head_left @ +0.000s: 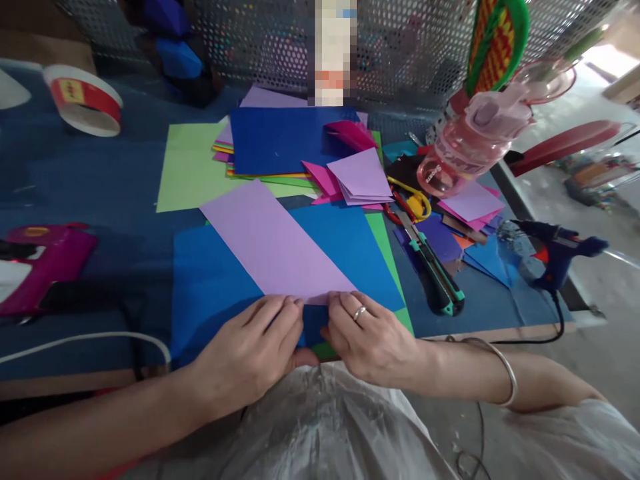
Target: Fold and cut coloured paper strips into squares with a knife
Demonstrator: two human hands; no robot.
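From the head view, my left hand (253, 347) and right hand (373, 337) pinch the near end of the lilac paper strip (275, 243) on the bench (100, 180); its length runs away up-left, equally near both hands.

A craft workbench; coloured paper sheets (280, 143) litter the blue table (75, 180); a glue gun (555, 250), utility knife (433, 270) and tape roll (85, 100) lie about; perforated metal panel (400, 47) behind.
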